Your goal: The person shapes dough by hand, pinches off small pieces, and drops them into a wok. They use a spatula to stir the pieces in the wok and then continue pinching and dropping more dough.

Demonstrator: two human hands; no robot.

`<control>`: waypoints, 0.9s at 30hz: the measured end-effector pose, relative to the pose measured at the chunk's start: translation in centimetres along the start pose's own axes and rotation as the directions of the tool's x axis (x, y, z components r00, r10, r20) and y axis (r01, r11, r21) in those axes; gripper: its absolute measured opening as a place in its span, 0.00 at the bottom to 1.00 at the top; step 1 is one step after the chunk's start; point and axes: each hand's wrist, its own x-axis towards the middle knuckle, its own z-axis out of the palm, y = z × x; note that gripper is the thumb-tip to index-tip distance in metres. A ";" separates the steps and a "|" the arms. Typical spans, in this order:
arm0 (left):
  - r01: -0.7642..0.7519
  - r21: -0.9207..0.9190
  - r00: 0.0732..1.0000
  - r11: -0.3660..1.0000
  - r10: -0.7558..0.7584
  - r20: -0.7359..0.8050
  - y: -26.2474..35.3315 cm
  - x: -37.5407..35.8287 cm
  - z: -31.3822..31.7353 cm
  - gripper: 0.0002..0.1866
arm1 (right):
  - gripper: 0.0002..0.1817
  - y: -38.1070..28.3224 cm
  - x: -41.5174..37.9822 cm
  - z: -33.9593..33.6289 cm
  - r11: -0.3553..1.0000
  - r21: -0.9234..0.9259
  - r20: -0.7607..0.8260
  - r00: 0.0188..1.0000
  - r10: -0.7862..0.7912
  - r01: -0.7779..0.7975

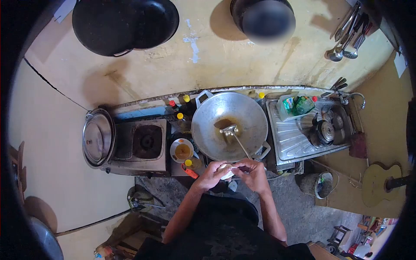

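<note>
The egg (225, 170), a small whitish thing, sits between my two hands just in front of the near rim of the wok (253, 113). It is too covered by my fingers for me to tell which way its long axis runs. My left hand (213, 174) curls closed around its left side, and my right hand (251, 171) closes on it from the right, fingertips meeting over the top. In the wok a pool of brown oil lies at the bottom, and a metal spatula (229, 131) rests in it, its blade on the oil and its long handle slanting down and right toward my right hand. A small bowl (182, 150) stands left of the wok.
</note>
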 end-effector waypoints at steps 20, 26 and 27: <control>-0.271 -0.677 0.930 0.685 0.006 -0.367 -2.5 0.5 -2.4 0.20 | 0.07 0.8 0.8 -3.8 0.885 0.466 -0.133 0.989 0.072 -0.002; -0.298 -0.847 0.938 0.440 -0.030 -0.345 1.8 2.9 0.2 0.35 | 0.17 -2.4 -1.2 4.1 0.959 -0.082 -0.035 0.961 -0.273 0.270; -0.321 -0.844 0.928 0.429 -0.038 -0.372 2.1 3.2 0.5 0.38 | 0.19 -2.2 -1.4 4.7 0.924 -0.191 -0.025 0.939 -0.343 0.332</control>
